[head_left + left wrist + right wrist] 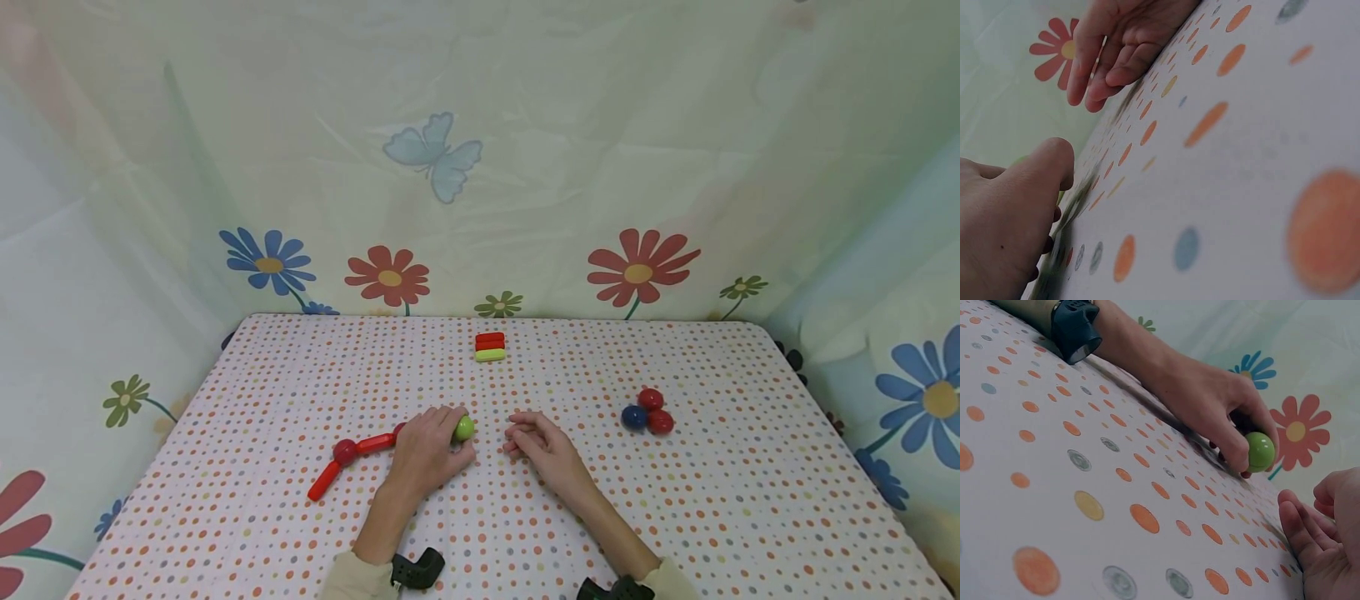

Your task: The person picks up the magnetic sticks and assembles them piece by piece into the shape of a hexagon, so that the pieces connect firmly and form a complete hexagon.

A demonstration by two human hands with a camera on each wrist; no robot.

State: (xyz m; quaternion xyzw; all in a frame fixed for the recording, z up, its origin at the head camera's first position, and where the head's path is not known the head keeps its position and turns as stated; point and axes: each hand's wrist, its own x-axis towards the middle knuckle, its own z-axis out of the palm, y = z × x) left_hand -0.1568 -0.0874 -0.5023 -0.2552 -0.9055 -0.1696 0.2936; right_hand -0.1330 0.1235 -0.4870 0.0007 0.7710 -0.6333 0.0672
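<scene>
My left hand [426, 450] pinches a glossy green ball [464, 428] between thumb and fingers, low over the dotted tablecloth. In the right wrist view the thumb sits against the green ball [1260, 452]. Left of this hand lies a bent chain: a red rod [325, 481], a red ball [346, 452], then a second red rod [376, 443]. Another red ball [400, 428] shows at the hand's edge; whatever lies under the palm is hidden. My right hand [549, 457] rests near the table with fingers loosely bent, holding nothing, a short gap from the green ball.
At the back middle lie two red rods [490, 342] and a yellow-green rod [491, 356], side by side. To the right, a blue ball [633, 417] touches two red balls [660, 422]. A flowered curtain [525, 192] hangs behind the table.
</scene>
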